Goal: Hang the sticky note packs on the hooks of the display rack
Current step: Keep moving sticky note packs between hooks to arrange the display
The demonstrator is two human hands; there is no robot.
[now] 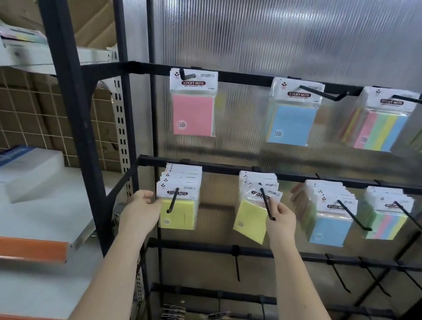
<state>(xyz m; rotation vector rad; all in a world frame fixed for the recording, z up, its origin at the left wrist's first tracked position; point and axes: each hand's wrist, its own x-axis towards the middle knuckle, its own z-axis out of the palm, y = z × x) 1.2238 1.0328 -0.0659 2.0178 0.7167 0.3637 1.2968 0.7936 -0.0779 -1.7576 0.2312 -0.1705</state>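
The left hand (pixel 144 206) grips the yellow sticky note packs (pixel 178 208) at nine o'clock, fingertips hidden behind them. The right hand (pixel 280 219) pinches a tilted yellow pack (pixel 250 221) on the centre hook (pixel 268 204). Blurred packs at three o'clock are cut off against the ribbed translucent panel (pixel 271 35).

The sticky note packs (pixel 178 203) I touch are paper pads in glossy clear plastic sleeves with white card headers. The hooks (pixel 268 204) and rack bars (pixel 240 78) are matt black metal. Behind them stands a ribbed, translucent plastic panel (pixel 298 33), faintly shiny; brown cardboard boxes (pixel 84 14) look dull
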